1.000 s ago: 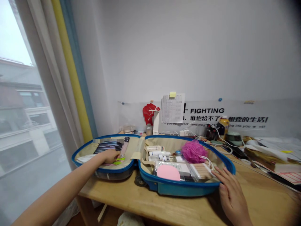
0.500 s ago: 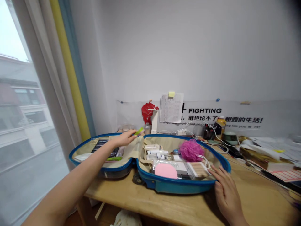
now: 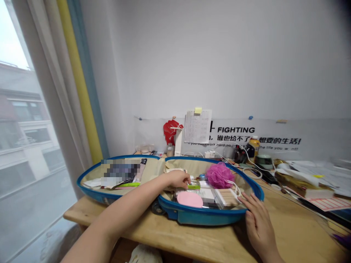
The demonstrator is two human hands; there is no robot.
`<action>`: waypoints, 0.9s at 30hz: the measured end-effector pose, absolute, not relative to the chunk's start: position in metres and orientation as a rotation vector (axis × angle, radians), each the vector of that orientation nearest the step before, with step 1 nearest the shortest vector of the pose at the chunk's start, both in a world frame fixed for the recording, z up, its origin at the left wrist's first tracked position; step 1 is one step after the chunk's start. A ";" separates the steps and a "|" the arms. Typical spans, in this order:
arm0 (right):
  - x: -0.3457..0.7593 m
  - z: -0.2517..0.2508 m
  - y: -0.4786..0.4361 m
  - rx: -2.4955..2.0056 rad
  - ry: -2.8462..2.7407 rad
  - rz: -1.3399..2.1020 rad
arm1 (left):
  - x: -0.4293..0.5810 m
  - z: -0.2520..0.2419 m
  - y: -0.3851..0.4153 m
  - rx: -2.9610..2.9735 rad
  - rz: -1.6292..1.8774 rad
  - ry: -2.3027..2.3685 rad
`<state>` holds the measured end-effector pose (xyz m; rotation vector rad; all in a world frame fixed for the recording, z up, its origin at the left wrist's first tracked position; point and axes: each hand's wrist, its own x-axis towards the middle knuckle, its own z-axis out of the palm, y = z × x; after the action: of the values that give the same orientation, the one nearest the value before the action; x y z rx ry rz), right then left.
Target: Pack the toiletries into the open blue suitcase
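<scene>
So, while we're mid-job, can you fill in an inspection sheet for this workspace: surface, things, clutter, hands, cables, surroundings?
Surface: wooden table, bearing an open blue suitcase.
Things: pink mesh puff, pink oval item, box of thin sticks and green item in the suitcase's right half; dark package in its left half, partly pixelated.
Clutter: papers and yellow bottle, beyond the suitcase to the right.
Left hand: fingers at the green item; grip cannot be told.
Right hand: at the suitcase's near right rim, fingers extended, holding nothing visible.
Cables: white cable looped beyond the suitcase.
Surroundings: window and curtain left; wall banner behind, reading "FIGHTING".
</scene>
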<state>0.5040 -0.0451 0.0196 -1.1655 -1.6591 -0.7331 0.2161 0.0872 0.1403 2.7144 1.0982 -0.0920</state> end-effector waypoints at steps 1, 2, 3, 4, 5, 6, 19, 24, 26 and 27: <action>0.504 0.018 -0.045 -1.170 -1.655 -0.723 | 0.216 0.140 0.087 2.729 -0.080 1.085; 0.505 0.017 -0.044 -1.174 -1.650 -0.712 | 0.215 0.140 0.086 2.741 -0.058 1.077; 0.505 0.016 -0.043 -1.177 -1.644 -0.701 | 0.213 0.142 0.086 2.749 -0.019 1.078; 0.506 0.015 -0.042 -1.177 -1.640 -0.694 | 0.210 0.144 0.086 2.751 0.041 1.085; 0.506 0.014 -0.042 -1.172 -1.638 -0.694 | 0.205 0.148 0.087 2.747 0.125 1.097; 0.506 0.014 -0.041 -1.165 -1.639 -0.698 | 0.199 0.152 0.088 2.734 0.225 1.116; 0.509 0.013 -0.039 -1.133 -1.657 -0.738 | 0.000 0.149 0.105 2.496 -0.116 1.785; 0.508 0.014 -0.040 -1.138 -1.653 -0.725 | -0.017 0.123 0.097 2.504 -0.315 1.765; 0.507 0.015 -0.040 -1.131 -1.661 -0.729 | -0.016 0.119 0.096 2.532 -0.360 1.761; 0.507 0.015 -0.040 -1.129 -1.662 -0.730 | -0.015 0.118 0.096 2.548 -0.376 1.760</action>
<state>0.5072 -0.0403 0.0155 -1.1291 -1.6623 -0.7299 -0.0155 0.0959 0.1183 2.5478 1.7602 -0.3765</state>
